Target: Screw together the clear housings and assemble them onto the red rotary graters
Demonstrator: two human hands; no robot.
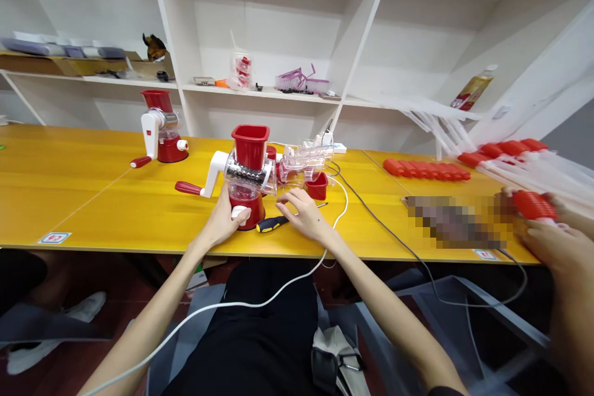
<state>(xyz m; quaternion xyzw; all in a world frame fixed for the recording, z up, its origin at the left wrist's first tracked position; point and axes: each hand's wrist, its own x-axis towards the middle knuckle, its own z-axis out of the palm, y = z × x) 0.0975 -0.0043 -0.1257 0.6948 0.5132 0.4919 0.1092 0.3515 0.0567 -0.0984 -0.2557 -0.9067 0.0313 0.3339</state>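
Observation:
A red and white rotary grater (247, 174) with a clear drum and a red-tipped crank stands on the yellow table (93, 198) in front of me. My left hand (223, 220) is wrapped round its red base, thumb by the white knob. My right hand (304, 211) lies flat on the table just right of the grater, fingers stretched out, holding nothing. A black and yellow screwdriver (275, 223) lies between my two hands. Behind the right hand sit clear plastic housings (306, 161) and a small red cup (318, 186).
A second assembled grater (159, 127) stands at the back left. A row of red parts (426, 169) lies at the right. Another person's hands (542, 223) at the far right hold a red piece. White and grey cables cross the table edge. Shelves stand behind.

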